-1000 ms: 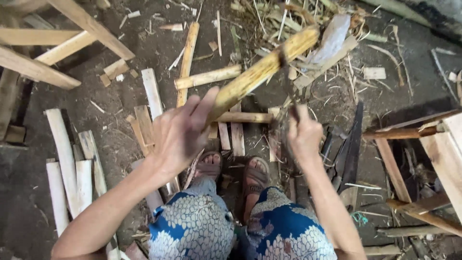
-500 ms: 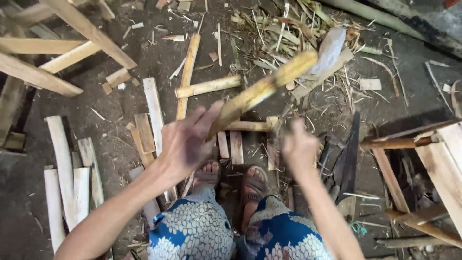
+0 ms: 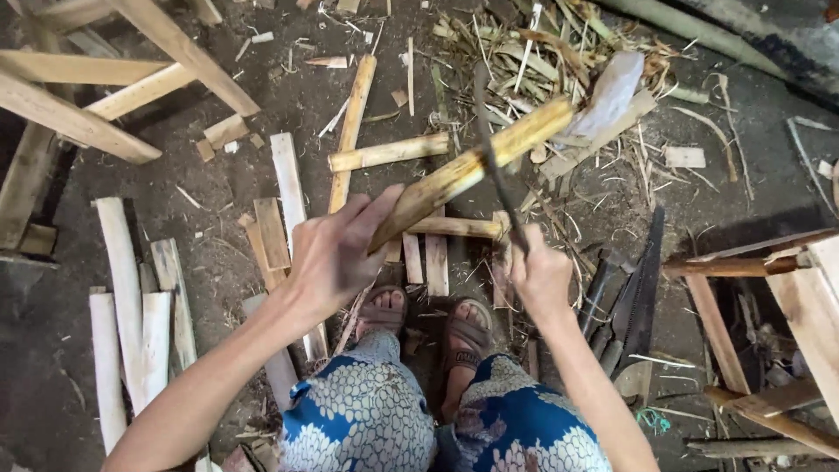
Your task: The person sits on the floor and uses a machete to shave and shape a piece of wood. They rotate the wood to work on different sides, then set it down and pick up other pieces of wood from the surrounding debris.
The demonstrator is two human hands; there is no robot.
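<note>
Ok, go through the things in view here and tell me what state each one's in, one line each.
Left hand: fingers closed on the bamboo stick.
Bamboo stick: raised, tilted, partly split.
Right hand: gripping the blade's handle.
Blade: upright, across the stick.
Saw: lying flat on the ground, untouched.
Flat slats: lying side by side on the ground.

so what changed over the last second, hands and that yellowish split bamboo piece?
Right hand raised its thin dark blade up across the yellowish split bamboo piece. Left hand still grips the bamboo's lower end, same tilt. Pale wooden slats on the ground unmoved.
</note>
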